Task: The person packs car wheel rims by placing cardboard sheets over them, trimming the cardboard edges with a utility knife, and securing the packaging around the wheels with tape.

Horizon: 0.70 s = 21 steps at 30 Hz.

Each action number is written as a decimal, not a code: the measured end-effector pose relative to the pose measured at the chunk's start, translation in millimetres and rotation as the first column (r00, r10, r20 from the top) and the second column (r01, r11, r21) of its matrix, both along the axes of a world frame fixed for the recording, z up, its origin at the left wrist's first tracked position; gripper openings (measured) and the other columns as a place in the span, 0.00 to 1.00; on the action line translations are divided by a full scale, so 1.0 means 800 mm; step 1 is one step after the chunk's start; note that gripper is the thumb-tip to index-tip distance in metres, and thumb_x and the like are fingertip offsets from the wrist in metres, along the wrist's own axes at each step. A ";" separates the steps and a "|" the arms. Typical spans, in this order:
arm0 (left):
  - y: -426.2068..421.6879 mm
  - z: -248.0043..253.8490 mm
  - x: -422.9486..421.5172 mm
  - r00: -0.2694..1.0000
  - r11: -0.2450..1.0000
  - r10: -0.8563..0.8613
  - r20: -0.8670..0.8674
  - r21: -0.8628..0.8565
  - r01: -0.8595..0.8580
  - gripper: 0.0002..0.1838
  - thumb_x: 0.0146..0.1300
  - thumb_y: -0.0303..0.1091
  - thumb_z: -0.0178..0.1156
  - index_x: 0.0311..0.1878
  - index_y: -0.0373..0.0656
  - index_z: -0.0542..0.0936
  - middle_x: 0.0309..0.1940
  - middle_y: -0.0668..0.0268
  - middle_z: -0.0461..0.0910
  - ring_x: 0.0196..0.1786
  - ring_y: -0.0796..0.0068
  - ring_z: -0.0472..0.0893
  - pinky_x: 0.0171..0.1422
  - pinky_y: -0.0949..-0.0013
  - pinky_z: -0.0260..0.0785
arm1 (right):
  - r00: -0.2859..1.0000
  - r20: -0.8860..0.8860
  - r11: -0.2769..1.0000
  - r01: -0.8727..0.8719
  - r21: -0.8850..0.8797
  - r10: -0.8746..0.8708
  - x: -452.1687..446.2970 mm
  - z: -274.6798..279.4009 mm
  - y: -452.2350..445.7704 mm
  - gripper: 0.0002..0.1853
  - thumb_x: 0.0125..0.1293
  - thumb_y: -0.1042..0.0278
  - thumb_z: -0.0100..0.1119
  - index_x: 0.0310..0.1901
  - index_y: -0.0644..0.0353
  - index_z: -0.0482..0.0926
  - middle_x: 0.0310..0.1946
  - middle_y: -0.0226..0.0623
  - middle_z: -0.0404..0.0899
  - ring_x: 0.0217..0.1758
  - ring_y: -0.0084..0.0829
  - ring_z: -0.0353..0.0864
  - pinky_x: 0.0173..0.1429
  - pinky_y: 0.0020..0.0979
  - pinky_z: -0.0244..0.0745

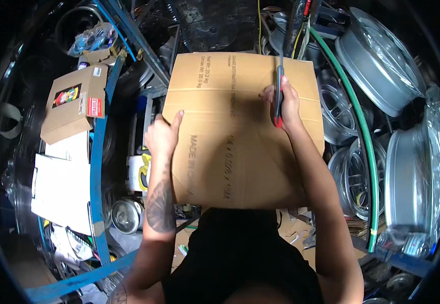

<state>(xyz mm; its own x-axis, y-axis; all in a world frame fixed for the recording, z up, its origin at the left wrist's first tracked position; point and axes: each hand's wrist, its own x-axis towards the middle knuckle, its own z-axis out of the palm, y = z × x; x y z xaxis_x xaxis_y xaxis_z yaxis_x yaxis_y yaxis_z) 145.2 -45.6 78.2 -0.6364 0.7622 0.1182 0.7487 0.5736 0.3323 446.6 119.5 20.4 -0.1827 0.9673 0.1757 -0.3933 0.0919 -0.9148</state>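
One big piece of cardboard (253, 177) right in front of the person, over the lap, printing running sideways; I can read "Wt: 25.2 kg" and "Gross Wt" with a figure that looks like 26.9 kg; there's also "INTERNATIONAL" up top, a "MADE IN" line whose end is too shadowed to read, and a size line with "15M" at the end.

Left hand (161, 136) has the cardboard by its left edge, thumb lying on the printed face; right hand (291, 104) is wrapped around one tool (279, 93), red and dark handle, lying over the right part of the cardboard with its grey end poking past the top edge; can't tell what kind of tool it is.

Off to the left there's one smaller box (65, 120) with a red "FRAGILE" sticker (96, 107) and one colourful cartoon picture (67, 97); white sheets (62, 195) sit below it; over on the right I count at least four wheels (399, 175), plus one green hose (360, 119) curving down past them.
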 end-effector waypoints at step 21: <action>0.065 -0.080 -0.162 0.299 0.948 -0.315 0.901 0.315 0.051 0.39 0.72 0.40 0.67 0.81 0.45 0.61 0.70 0.56 0.75 0.70 0.64 0.77 0.71 0.61 0.73 | 0.212 0.967 0.981 0.161 0.106 -0.139 0.021 0.006 0.176 0.35 0.76 0.33 0.44 0.67 0.56 0.78 0.65 0.58 0.79 0.72 0.58 0.74 0.76 0.47 0.65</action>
